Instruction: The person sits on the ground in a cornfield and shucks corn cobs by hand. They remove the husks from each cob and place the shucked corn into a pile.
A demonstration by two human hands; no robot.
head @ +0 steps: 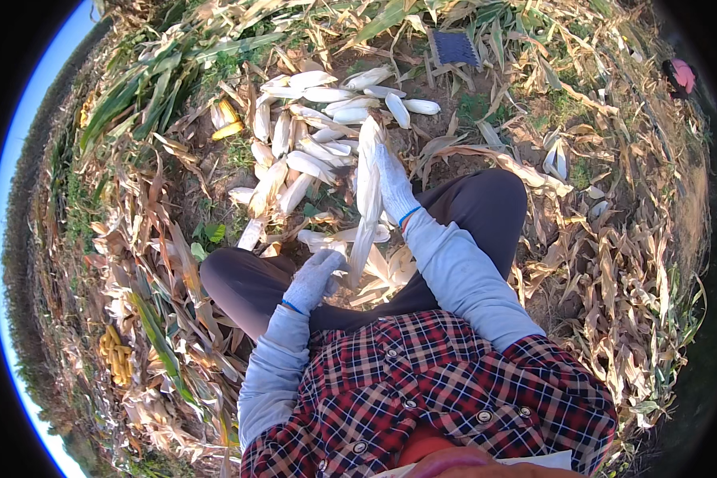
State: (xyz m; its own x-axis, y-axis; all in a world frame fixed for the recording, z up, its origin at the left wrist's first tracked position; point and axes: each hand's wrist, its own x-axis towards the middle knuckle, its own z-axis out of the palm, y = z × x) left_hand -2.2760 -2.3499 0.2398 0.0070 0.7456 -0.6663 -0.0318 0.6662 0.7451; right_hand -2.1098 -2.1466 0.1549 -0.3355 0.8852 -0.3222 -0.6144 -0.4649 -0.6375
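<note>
My right hand (392, 182), in a white knit glove with a blue cuff edge, grips a maize ear in pale husk (368, 161). The ear points away from me, and its loose husk (363, 251) hangs down between my knees. Beside that husk's lower end is my left hand (318, 278), also gloved; its fingers are loosely curled and apart from the thumb, with nothing visible between them. Beyond my hands lies a heap of husk-covered maize ears (319, 152) on the soil. More pale husks (388, 269) lie on the ground between my legs.
Two bare yellow ears (228, 119) lie left of the heap. A pile of yellow ears (116, 357) is at far left. A low stool with a dark woven seat (456, 48) stands at the back. Dry stalks and leaves (597, 257) cover the right side. Another person (682, 77) is at far right.
</note>
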